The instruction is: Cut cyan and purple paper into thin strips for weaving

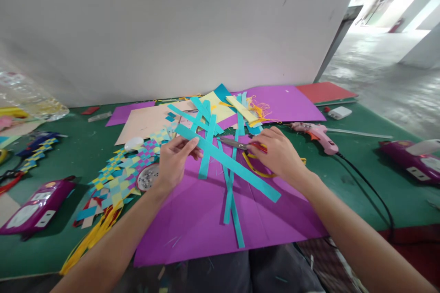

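Note:
Between the thumb and fingers of my left hand (178,158) is a long teal paper strip (237,165), slanting down to the right. My right hand (280,151) grips scissors (233,143) by their red handle, with the blades pointing left, close to the strip. I cannot tell whether the blades touch it. More teal strips (228,197) lie crossed beneath, on a large purple sheet (185,219). A yellow ring-shaped thing (256,168), perhaps a tape roll or a handle, shows partly under my right hand.
A pink glue gun (318,136) with a black cord lies at right. Woven paper pieces (122,169) and a round container of small beads (147,177) sit at left. Purple power strips (37,206) flank the green table (364,165). A white panel (172,32) stands behind.

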Demonstrator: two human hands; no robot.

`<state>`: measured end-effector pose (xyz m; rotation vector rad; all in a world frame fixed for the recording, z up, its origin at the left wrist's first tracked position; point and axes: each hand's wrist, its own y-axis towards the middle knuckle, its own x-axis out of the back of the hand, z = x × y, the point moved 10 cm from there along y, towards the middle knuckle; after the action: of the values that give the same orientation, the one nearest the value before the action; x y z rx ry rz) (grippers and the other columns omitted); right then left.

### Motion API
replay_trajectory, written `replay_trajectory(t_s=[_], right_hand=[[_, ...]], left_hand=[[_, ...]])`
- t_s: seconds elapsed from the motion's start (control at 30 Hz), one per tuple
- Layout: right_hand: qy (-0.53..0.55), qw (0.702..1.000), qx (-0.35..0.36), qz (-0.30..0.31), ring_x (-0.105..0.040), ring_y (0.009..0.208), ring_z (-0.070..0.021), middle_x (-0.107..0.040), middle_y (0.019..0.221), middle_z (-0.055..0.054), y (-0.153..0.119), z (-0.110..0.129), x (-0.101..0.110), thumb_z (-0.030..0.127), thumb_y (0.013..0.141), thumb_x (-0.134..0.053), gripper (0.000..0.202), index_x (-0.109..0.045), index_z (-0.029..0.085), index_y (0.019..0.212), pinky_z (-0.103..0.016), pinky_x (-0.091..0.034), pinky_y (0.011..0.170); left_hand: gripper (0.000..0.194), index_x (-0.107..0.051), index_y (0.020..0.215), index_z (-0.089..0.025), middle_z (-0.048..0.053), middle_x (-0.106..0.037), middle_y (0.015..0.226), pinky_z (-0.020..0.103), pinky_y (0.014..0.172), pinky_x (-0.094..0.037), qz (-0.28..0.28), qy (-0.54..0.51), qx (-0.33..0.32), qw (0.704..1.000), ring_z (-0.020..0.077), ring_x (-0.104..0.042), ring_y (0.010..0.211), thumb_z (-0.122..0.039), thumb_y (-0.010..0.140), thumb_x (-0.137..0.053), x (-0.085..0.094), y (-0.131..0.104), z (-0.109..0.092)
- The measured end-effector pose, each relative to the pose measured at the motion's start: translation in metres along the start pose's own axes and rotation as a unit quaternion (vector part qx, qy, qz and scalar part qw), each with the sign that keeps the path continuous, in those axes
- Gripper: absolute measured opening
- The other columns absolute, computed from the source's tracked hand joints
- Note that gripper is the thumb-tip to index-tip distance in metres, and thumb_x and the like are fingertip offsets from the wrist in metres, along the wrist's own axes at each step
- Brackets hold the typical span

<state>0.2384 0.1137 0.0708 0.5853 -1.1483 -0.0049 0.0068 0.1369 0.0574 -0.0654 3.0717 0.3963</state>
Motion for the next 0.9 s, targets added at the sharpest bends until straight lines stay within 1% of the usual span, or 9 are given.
replay_trajectory(t_s=[0.07,0.2,0.27,0.33,0.43,0.57,0.7,0.8,0.9], right_hand=[[0.105,0.994,-0.028,-0.008,-0.057,0.078,-0.0183,-0.066,0.08,-0.006,0.001,0.001,0.008,0.035,0.089,-0.052,0.025,-0.068,0.017,0.081,-0.032,-0.043,0.077],[0.284,0.945,0.002,0.165,-0.054,0.061,-0.0116,-0.063,0.072,0.0,-0.007,0.024,-0.017,0.043,0.083,-0.06,0.026,-0.069,0.02,0.086,-0.024,-0.04,0.056],[0.31,0.933,0.027,0.184,-0.052,0.06,-0.0108,-0.062,0.069,0.0,-0.009,0.03,-0.02,0.04,0.082,-0.062,0.022,-0.068,0.019,0.079,-0.024,-0.04,0.056],[0.321,0.937,0.035,0.131,-0.054,0.065,-0.0118,-0.062,0.073,-0.001,-0.005,0.028,-0.013,0.033,0.082,-0.062,0.017,-0.069,0.019,0.075,-0.025,-0.041,0.06],[0.314,0.948,0.041,0.011,-0.057,0.078,-0.0148,-0.063,0.083,-0.004,0.001,0.023,0.008,0.02,0.081,-0.06,0.013,-0.073,0.022,0.08,-0.029,-0.045,0.071],[0.274,0.957,0.059,-0.079,-0.055,0.084,-0.0176,-0.062,0.086,-0.004,0.0,0.028,0.029,0.017,0.083,-0.055,0.024,-0.075,0.029,0.081,-0.036,-0.045,0.076],[0.224,0.964,0.071,-0.126,-0.053,0.09,-0.0206,-0.065,0.089,-0.004,-0.005,0.036,0.036,0.021,0.085,-0.055,0.023,-0.075,0.033,0.082,-0.04,-0.045,0.079],[0.181,0.97,0.079,-0.14,-0.052,0.096,-0.0217,-0.066,0.094,-0.003,-0.007,0.04,0.034,0.018,0.084,-0.056,0.025,-0.075,0.034,0.082,-0.043,-0.043,0.085],[0.175,0.965,0.036,-0.189,-0.052,0.101,-0.0216,-0.063,0.106,-0.004,-0.009,0.029,0.041,0.018,0.084,-0.056,0.022,-0.073,0.03,0.093,-0.043,-0.041,0.09]], left_hand=[[0.016,-0.063,0.063,-0.015,-0.001,-0.064,0.051,0.023,0.046,-0.047,-0.008,-0.007,-0.003,1.0,0.0115,-0.059,0.044,-0.024,0.074,-0.071,0.001,0.0,-0.001],[0.016,-0.064,0.063,-0.015,-0.001,-0.065,0.052,0.022,0.046,-0.046,-0.026,-0.018,-0.017,0.999,0.0119,-0.06,0.046,-0.024,0.073,-0.072,0.004,0.001,-0.003],[0.018,-0.064,0.063,-0.015,0.0,-0.065,0.053,0.022,0.046,-0.046,-0.015,-0.035,-0.023,0.999,0.0122,-0.06,0.047,-0.027,0.074,-0.071,0.004,0.001,-0.006],[0.026,-0.066,0.066,-0.016,0.002,-0.066,0.055,0.024,0.045,-0.046,0.027,-0.077,-0.011,0.997,0.0135,-0.06,0.047,-0.039,0.078,-0.065,-0.002,0.002,-0.006],[0.048,-0.07,0.079,-0.015,0.005,-0.068,0.061,0.027,0.044,-0.047,0.113,-0.145,0.047,0.982,0.0168,-0.061,0.048,-0.057,0.082,-0.049,-0.018,-0.001,-0.003],[0.052,-0.071,0.092,-0.015,0.007,-0.072,0.073,0.028,0.051,-0.05,0.214,-0.136,0.159,0.954,0.0186,-0.066,0.056,-0.059,0.084,-0.045,-0.046,-0.018,0.013],[0.056,-0.067,0.103,-0.014,0.012,-0.073,0.083,0.031,0.06,-0.053,0.331,-0.087,0.25,0.906,0.0226,-0.07,0.066,-0.062,0.079,-0.054,-0.077,-0.054,0.028],[0.033,-0.068,0.093,-0.014,0.01,-0.074,0.077,0.029,0.057,-0.053,0.388,-0.052,0.268,0.88,0.0205,-0.07,0.06,-0.044,0.081,-0.063,-0.086,-0.072,0.03],[0.019,-0.067,0.079,-0.014,0.005,-0.072,0.067,0.025,0.053,-0.052,0.373,-0.034,0.26,0.89,0.0156,-0.068,0.051,-0.032,0.084,-0.063,-0.081,-0.069,0.029]])
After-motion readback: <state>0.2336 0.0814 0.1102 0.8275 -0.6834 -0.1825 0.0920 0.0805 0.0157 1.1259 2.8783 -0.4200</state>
